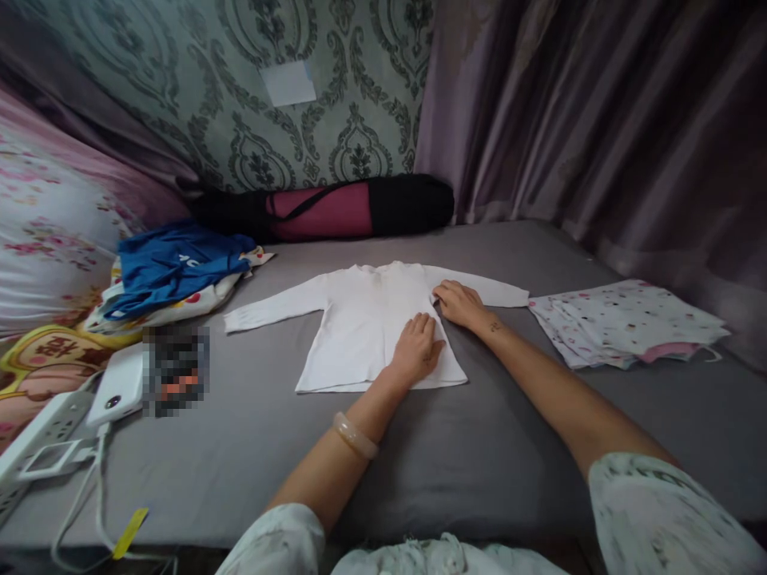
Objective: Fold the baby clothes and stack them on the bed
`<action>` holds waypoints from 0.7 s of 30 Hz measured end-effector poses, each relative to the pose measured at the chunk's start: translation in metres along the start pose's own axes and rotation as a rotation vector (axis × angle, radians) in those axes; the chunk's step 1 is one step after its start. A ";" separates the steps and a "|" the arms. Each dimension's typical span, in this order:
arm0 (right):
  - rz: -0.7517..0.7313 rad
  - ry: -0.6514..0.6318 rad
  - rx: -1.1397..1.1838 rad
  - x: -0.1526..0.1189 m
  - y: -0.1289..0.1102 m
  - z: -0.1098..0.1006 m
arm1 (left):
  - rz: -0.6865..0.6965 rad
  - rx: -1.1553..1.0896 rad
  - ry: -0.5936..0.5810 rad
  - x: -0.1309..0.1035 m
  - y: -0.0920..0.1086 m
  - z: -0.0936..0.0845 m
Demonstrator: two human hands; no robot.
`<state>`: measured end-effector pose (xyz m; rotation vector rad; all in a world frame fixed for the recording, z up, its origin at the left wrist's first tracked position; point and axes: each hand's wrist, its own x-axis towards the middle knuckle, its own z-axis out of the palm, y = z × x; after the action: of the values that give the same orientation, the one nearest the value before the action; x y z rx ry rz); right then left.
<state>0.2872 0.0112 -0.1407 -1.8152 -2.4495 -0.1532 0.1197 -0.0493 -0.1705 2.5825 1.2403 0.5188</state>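
Note:
A small white long-sleeved shirt (353,335) lies spread out on the grey bed sheet, both sleeves stretched to the sides. My left hand (418,349), with a pale bangle (355,436) on the forearm, rests flat on the lower right part of the shirt front. Its fingers point away from me. At the right armpit of the shirt, where sleeve meets body, my right hand (459,303) has its fingers closed on the fabric edge. The right sleeve runs out behind that hand to its cuff.
Folded patterned clothes (629,319) lie to the right. On the left are a blue garment (180,263), a white power bank (120,379), a power strip (48,431) and cables. A black and maroon long bag (329,212) lies against the wall, beside purple curtains (509,120).

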 end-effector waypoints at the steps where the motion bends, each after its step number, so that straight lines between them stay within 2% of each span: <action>1: -0.031 -0.009 -0.028 0.000 0.000 0.000 | -0.012 0.018 -0.008 -0.002 0.000 0.004; 5: -0.124 -0.014 -0.102 0.001 0.007 0.000 | -0.021 0.104 -0.052 -0.006 0.002 0.006; 9: -0.128 -0.002 -0.102 0.005 0.016 0.000 | 0.043 0.187 -0.085 -0.009 0.007 0.003; 13: -0.102 -0.048 -0.091 0.007 0.018 -0.004 | 0.111 0.215 -0.132 -0.011 0.011 0.001; 16: -0.028 -0.083 -0.098 0.011 0.006 -0.010 | 0.127 0.200 -0.146 -0.015 0.016 0.001; 18: 0.009 -0.075 -0.075 0.013 -0.010 -0.011 | 0.122 0.181 -0.133 -0.017 0.020 0.001; 21: -0.046 -0.079 0.072 0.017 -0.042 -0.001 | 0.122 0.157 -0.118 -0.021 0.026 0.000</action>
<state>0.2424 0.0149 -0.1388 -1.7698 -2.5154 0.0030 0.1264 -0.0819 -0.1661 2.7874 1.1321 0.2967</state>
